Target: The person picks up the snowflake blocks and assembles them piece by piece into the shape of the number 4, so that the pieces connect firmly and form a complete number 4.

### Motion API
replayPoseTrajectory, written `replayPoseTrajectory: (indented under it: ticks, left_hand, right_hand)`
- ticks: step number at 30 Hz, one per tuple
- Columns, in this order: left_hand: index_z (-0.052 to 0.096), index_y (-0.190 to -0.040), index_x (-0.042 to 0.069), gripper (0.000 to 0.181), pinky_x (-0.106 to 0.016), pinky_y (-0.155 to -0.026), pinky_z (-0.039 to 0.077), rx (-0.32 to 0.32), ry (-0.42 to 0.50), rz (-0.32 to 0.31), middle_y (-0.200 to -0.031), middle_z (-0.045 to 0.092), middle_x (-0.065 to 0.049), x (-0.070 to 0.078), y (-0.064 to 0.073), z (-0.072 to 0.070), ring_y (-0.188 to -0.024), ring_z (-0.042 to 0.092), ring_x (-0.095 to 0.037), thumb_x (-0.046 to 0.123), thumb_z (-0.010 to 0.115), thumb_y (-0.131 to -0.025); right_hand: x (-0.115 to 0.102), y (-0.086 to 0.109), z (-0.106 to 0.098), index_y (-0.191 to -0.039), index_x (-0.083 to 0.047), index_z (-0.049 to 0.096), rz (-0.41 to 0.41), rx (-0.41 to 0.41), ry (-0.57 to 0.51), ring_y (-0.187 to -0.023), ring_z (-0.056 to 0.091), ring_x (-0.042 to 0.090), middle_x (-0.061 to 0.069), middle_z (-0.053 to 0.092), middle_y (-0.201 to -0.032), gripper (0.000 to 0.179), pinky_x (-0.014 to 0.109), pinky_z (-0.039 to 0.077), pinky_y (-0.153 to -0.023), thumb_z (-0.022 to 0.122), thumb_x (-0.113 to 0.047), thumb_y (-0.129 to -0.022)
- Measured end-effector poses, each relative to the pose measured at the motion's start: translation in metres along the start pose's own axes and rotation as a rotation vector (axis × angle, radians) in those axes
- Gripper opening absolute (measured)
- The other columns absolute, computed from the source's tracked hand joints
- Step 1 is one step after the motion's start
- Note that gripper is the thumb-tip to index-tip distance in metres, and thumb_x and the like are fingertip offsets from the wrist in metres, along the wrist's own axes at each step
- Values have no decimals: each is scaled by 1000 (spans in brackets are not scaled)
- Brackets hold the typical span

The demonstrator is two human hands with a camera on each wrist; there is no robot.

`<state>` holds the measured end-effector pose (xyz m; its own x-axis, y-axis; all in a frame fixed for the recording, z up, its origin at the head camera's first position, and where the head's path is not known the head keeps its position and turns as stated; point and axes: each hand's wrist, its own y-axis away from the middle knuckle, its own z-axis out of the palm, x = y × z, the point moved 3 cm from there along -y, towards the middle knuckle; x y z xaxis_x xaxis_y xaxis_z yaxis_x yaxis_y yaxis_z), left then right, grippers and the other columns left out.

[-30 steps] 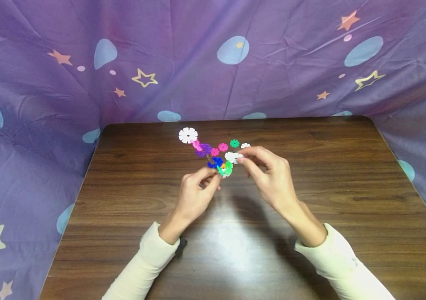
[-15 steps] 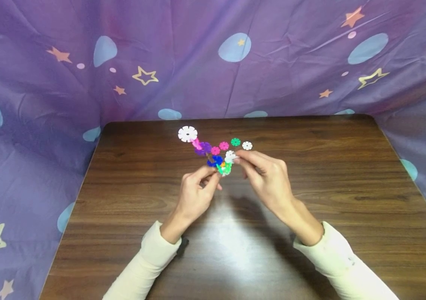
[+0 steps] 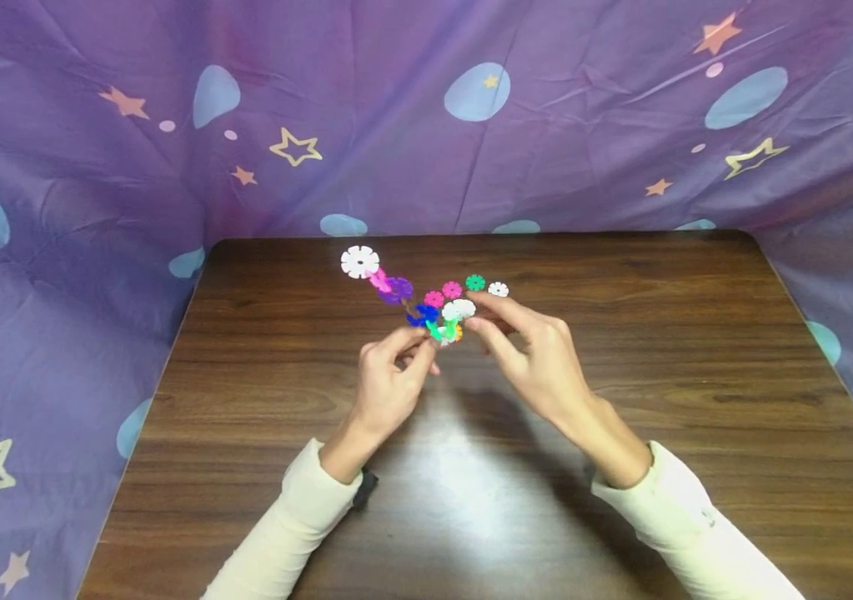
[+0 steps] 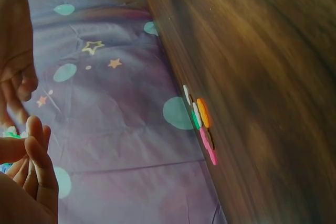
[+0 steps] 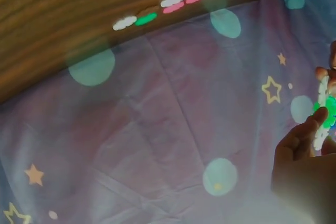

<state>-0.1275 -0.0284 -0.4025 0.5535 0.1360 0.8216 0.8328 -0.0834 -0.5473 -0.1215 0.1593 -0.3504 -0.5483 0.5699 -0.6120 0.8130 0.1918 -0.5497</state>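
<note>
While the left hand point(image 3: 392, 379) pinches the near end of a chain of notched, flower-shaped discs point(image 3: 396, 290), apparently plastic, the right hand point(image 3: 539, 358) works just beside it, thumb and index fingertips parted. Chain position: above the brown wood-grain table point(image 3: 261, 417), running up to a large white disc point(image 3: 352, 263) through pink, purple and blue pieces. In the right wrist view, a right fingertip touches a thin white disc seen edge-on point(image 5: 323, 94), against bright green pieces; cannot tell whether the right hand grips it or only steadies it. White shapes overlap in the head view. Loose on the table beyond: two pink discs point(image 3: 452, 290), a dark green disc point(image 3: 474, 282), a small white disc point(image 3: 498, 290) and an orange disc point(image 4: 204, 113). Judged step: fitting the white piece into the chain. Next move likely calls for a firm left pinch, slots lined up, then a straight push.
</note>
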Motion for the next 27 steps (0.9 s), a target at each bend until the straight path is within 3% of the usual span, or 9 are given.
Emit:
replayPoseTrajectory:
  ticks: [6,10,15,21,27]
  left_hand:
    - [75,-95,-7,7,-22,-46,52,37,-18,8,-72,75,-18,0,-2,-6,-53,68,-25,-6,70,-90]
    - [75,-96,-7,8,-25,-46,53,29,-13,7,-71,75,-18,0,-1,-8,-54,68,-26,-6,70,-90]
    - [74,-95,-8,8,-28,-46,54,14,-31,-3,-67,73,-18,1,0,-8,-55,68,-27,-6,69,-89]
    - [74,-95,-8,8,-22,-49,54,0,-30,-21,-69,73,-18,1,0,-7,-55,69,-26,-8,68,-89]
    - [74,-94,-7,9,-21,-50,55,6,-34,-16,-69,73,-16,1,0,-7,-55,68,-25,-8,67,-89]
  right_hand:
    - [27,4,-2,-124,-9,72,174,-75,41,-81,74,15,3,79,-96,28,26,62,-76,73,-18,-97]
    - [59,12,-3,-127,-6,69,353,-176,51,-96,75,26,12,78,-109,33,44,61,-88,72,-20,-98]
    - [102,20,-7,-138,-1,60,551,-279,45,-109,73,39,23,71,-126,45,53,57,-97,69,-22,-99]
    - [144,24,-10,-141,4,55,611,-292,149,-117,69,43,27,69,-128,52,57,51,-105,72,-20,-97]
    - [172,18,-2,-141,5,55,653,-291,121,-119,67,43,28,67,-129,54,55,52,-105,72,-19,-96]
